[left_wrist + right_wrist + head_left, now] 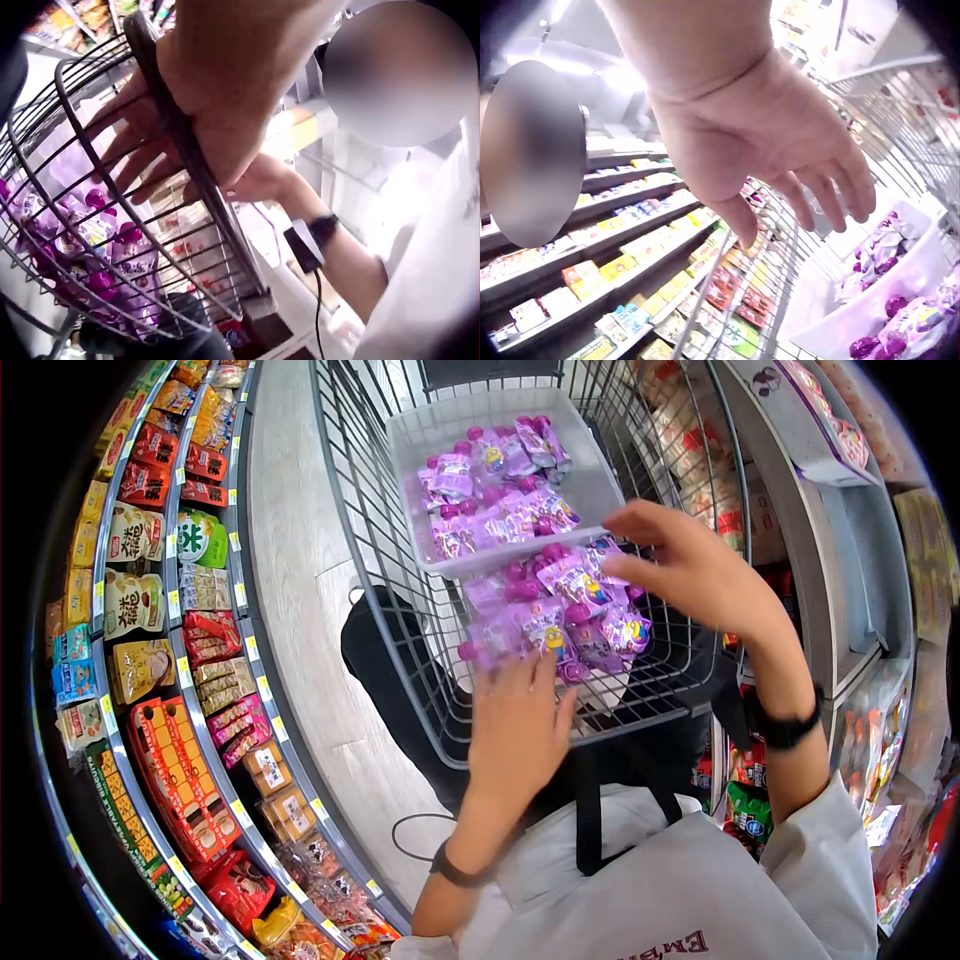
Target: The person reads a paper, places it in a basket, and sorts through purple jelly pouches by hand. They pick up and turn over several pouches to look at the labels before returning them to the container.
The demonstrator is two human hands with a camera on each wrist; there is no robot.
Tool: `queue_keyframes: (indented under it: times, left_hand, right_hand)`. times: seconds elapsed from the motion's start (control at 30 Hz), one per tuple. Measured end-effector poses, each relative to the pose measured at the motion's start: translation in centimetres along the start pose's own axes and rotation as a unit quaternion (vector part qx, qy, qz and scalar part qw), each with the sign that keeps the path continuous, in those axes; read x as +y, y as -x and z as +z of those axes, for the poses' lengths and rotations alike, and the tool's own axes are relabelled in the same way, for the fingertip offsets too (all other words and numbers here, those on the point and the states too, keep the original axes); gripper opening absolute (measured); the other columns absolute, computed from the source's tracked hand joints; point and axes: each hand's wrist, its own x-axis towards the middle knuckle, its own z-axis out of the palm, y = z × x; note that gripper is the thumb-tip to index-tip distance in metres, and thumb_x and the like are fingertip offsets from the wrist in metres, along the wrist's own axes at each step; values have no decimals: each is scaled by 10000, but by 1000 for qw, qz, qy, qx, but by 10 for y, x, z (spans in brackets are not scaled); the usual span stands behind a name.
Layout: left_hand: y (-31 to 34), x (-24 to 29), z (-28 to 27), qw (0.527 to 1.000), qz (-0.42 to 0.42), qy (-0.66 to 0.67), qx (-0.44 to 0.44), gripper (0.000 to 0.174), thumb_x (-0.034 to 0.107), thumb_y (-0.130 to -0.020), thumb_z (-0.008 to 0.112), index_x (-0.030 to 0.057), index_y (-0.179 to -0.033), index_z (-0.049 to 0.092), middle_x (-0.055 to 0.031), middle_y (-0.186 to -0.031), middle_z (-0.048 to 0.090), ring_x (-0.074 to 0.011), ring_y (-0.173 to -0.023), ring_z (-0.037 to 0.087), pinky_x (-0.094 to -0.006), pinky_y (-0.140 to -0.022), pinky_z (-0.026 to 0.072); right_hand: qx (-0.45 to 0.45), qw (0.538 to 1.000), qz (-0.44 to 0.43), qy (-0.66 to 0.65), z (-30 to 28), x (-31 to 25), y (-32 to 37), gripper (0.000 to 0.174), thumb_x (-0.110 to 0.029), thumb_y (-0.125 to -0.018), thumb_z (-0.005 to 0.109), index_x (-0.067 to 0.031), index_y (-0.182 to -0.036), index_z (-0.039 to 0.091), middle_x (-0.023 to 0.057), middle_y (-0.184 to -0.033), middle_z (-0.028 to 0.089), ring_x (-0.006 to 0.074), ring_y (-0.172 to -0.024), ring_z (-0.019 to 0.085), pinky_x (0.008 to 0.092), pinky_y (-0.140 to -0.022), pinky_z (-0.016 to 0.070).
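Purple squeeze pouches (580, 585) with round magenta caps lie heaped in the near part of a wire shopping cart (182, 139). Behind them, a translucent white bin (595, 455) in the cart holds more such pouches (881, 251). My left hand (520, 725) reaches over the cart's near rim, fingers extended, fingertips right at the nearest pouches. Nothing shows in its grasp. Above the cart's right side hovers my right hand (690, 565), palm down and fingers loosely bent, holding nothing. In the right wrist view the bin's wall stands below that hand's fingers.
Shelves (240, 560) of packaged snacks run along the left across a strip of pale floor (290, 510). Close on the cart's right stands another display (850, 550) with boxes. A black bag strap (588, 825) hangs by the cart's near rim.
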Motion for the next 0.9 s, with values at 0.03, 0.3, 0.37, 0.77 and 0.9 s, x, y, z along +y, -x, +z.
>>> queue_keyframes:
  times: [0.03,0.3,0.37,0.77,0.9]
  left_hand:
    - [2,-4,6,996,-50,-9,-73,340,259,-905,577,22,-1149,586,-165,-1098,641,-354,-1073,591,-516,-1023,372]
    - [1,-13,14,999,44,17,-26,320,269,-896,596,38,-1114,560,-122,-948,612,-297,-938,605,-461,-947,406]
    - [2,-14,11,998,26,22,-49,356,276,-888,607,45,-1152,545,-111,-1016,607,-279,-964,600,-465,-956,396]
    - [-1,-14,6,995,14,55,-77,470,299,-884,616,27,-1256,524,-126,-1139,585,-275,-1065,560,-503,-990,360]
    - [0,-15,9,997,16,48,-56,438,303,-897,590,23,-1230,540,-124,-1082,602,-277,-1039,581,-547,-1007,356]
  right_hand:
    - [-12,1000,13,22,6,6,-31,548,-333,-860,708,27,-1241,548,186,-1202,612,262,-1145,576,372,-981,440]
    - [-152,953,113,236,89,99,-230,1181,-631,-557,819,130,-1345,377,316,-1297,504,390,-1201,521,438,-1017,418]
    - [-175,954,179,166,97,97,-234,1288,-606,-497,856,151,-1368,285,318,-1285,507,390,-1188,531,428,-950,477]
    - [-227,941,251,13,100,76,-236,1194,-558,-616,807,-6,-1491,212,266,-1519,233,433,-1383,284,638,-999,364]
    - [-310,906,287,-24,90,86,-244,923,-486,-793,674,-144,-1521,221,198,-1473,343,346,-1351,345,524,-1022,383]
